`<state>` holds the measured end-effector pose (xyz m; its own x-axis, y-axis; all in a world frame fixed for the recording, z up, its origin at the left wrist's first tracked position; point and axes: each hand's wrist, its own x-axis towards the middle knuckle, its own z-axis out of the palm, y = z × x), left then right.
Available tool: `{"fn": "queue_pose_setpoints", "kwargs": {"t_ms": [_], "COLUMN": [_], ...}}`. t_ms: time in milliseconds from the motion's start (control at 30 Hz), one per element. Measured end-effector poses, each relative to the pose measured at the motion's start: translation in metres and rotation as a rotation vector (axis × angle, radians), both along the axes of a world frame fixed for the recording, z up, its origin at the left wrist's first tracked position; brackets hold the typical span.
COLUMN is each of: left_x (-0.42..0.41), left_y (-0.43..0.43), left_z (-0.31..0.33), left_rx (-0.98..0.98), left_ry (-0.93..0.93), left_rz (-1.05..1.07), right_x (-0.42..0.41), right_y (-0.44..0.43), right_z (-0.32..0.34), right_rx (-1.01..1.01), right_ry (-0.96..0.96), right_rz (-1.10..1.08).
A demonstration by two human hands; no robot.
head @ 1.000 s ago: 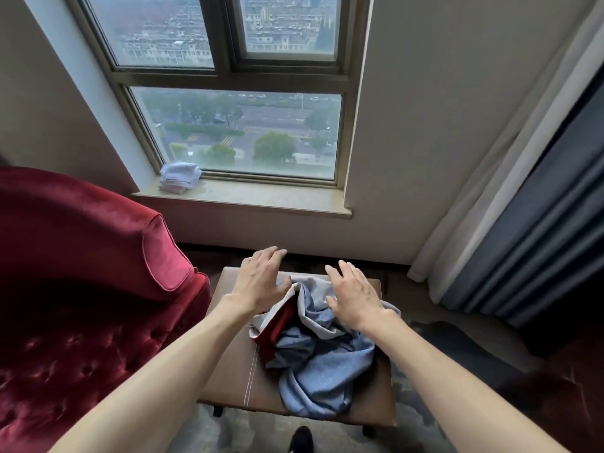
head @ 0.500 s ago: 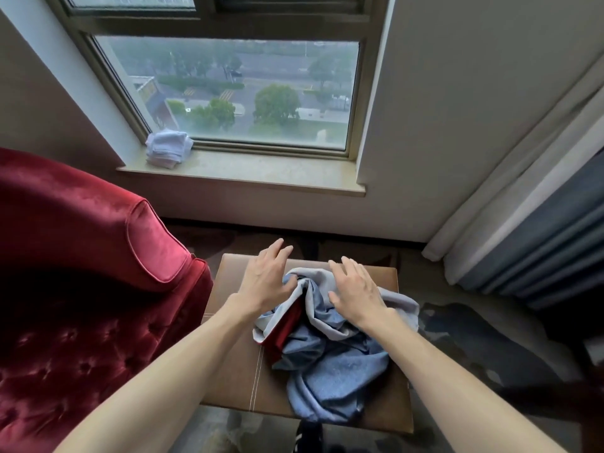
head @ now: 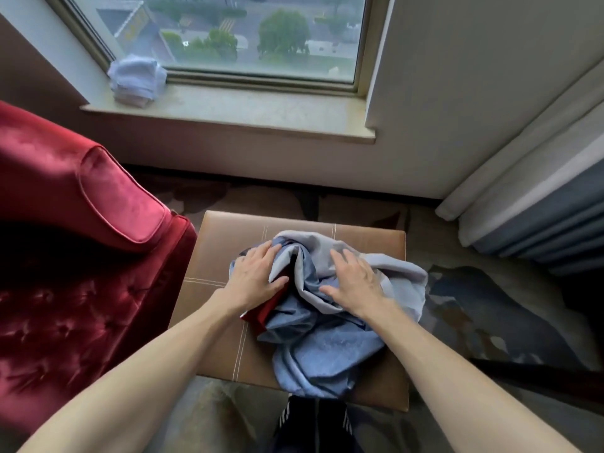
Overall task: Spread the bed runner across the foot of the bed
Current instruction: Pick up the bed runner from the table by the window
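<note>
Crumpled blue-grey cloth bed runner (head: 322,341) not yet spread; left hand (head: 258,278) and right hand (head: 357,285) rest on it, fingers flat (gripping nothing).

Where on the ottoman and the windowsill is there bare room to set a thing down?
On the ottoman, the left strip between the armchair and the bed runner is bare, and the far edge too. The windowsill is bare right of the folded cloths. Middle and right of the ottoman are crowded: the runner lies under the left hand and right hand.
</note>
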<state>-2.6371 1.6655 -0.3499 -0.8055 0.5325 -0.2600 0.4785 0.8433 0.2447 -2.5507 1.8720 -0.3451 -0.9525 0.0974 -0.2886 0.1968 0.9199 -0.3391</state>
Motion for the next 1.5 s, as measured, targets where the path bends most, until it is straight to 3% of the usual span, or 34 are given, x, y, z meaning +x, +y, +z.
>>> {"fn": "queue_pose_setpoints", "kwargs": {"t_ms": [400,733,1000,1500], "left_x": [-0.064,-0.065,-0.034,-0.005], "left_y": [0.003,-0.005,0.005,-0.001], "left_z": [-0.129,-0.209,-0.23,-0.238], "left_rx": [-0.148,-0.081,0.002,0.118], "left_ry": [-0.031,-0.353,-0.275,-0.11], "left_rz": [0.073,0.256,0.233,0.204], "right_x": [-0.048,-0.057,-0.043,-0.03], "right_y": [-0.006,-0.014,-0.024,-0.026], "right_z": [-0.14,-0.224,-0.241,-0.228], "right_rx": [0.015,0.088,0.22,0.13], "right_ry": [-0.101,-0.229,-0.161,0.005], "right_rz": [-0.004,-0.061,0.051,0.03]}}
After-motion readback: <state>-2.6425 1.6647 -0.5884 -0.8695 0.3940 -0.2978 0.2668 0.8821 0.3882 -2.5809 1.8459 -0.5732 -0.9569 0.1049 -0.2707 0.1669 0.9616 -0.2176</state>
